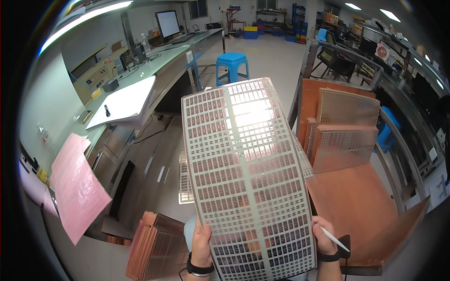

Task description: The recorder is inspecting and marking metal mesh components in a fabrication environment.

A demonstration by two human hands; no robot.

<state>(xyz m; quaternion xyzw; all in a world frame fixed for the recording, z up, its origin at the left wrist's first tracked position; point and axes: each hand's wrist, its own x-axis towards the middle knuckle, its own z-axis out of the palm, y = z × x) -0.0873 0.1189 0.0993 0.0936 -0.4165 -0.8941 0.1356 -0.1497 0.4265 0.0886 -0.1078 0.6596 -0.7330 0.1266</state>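
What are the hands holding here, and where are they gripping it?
Both hands, left hand and right hand, hold a perforated metal sheet by its lower edge; the right also holds a white pen.

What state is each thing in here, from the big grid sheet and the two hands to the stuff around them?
Grid sheet: held up, tilted, glare on its upper part.
Left hand: gripping the sheet's lower left edge.
Right hand: gripping the lower right edge, a white pen between its fingers.
Copper sheets: stacked, lower left.
Monitor: on, white screen.
Blue stool: upright, unoccupied.
Pink papers: lying on the bench.
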